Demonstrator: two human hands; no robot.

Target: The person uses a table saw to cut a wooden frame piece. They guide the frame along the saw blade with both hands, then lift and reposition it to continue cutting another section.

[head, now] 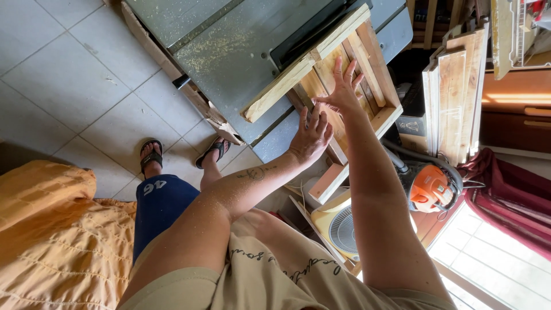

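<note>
wood frame (pixel 350 86) lies flat on the grey saw table (pixel 229 51). i rest my left hand (pixel 310 135) loosely curled on a slat and spread my right hand (pixel 343 92) open beside it. it looks stiff, light, splintery; i'd grip its outer rails.

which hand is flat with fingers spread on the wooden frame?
The right hand, fingers splayed over the frame's slats. The left hand sits lower with fingers curled at the frame's near edge.

beige tee w/ script print, blue shorts, black sandals, forearm tattoo.
</note>
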